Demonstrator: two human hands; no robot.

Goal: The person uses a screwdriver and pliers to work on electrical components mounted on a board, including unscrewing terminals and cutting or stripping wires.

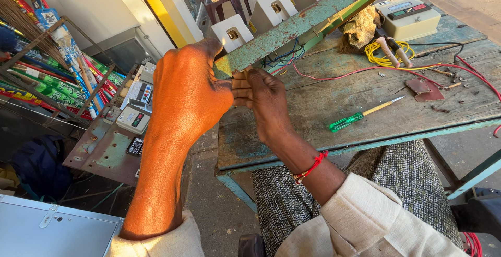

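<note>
Both hands meet at the near end of a long green metal bar (pixel 308 19) that lies slanted across the wooden workbench (pixel 334 105). The left hand (pixel 188 92) is curled over that end, thumb and fingers pressed to it, while the right hand (pixel 263 100) pinches something small and thin against the bar's edge — too small to tell what it is. Just beyond the grip, blue and red wires (pixel 284 58) spill from under the bar. A green-handled screwdriver (pixel 360 116) lies to the right of the grip, untouched. The work looks like a fitting or wiring step at the bar's end — steadiness from the left hand, fine fingertip control from the right.
</note>
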